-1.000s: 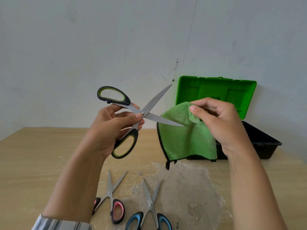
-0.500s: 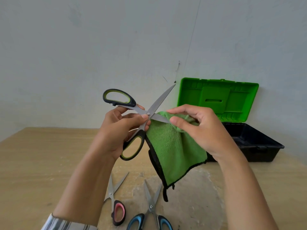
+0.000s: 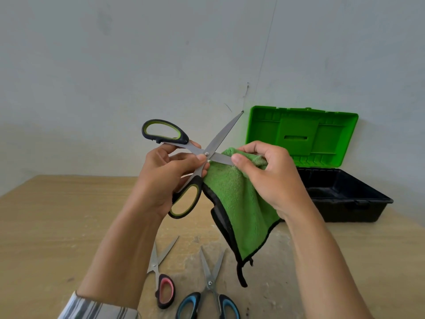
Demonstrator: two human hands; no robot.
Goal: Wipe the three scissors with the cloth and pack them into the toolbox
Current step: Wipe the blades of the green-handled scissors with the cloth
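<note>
Nearest the camera, in front of the toolbox [image 3: 340,199], two small scissors lie on the wooden table [image 3: 46,226] with their blades spread: the blue scissors [image 3: 210,288] at the bottom edge and the pink scissors [image 3: 161,276] just to their left, partly hidden by the left forearm, whose striped sleeve [image 3: 96,309] shows at the bottom edge. Above them, held in the air, the left hand [image 3: 165,178] is closed around the large scissors [image 3: 197,157] near the pivot, thumb pressing beside the screw; these have black handles with lime-green lining and long grey blades opened into an X, one tip pointing up toward the toolbox lid. The right hand [image 3: 271,178] pinches the green cloth [image 3: 239,203] around the lower blade, fingers curled tight; the cloth is fluffy, black-edged, and hangs down in a point. Farthest back, the toolbox sits open against the pale wall [image 3: 115,65], black tray below, bright green lid upright.
</note>
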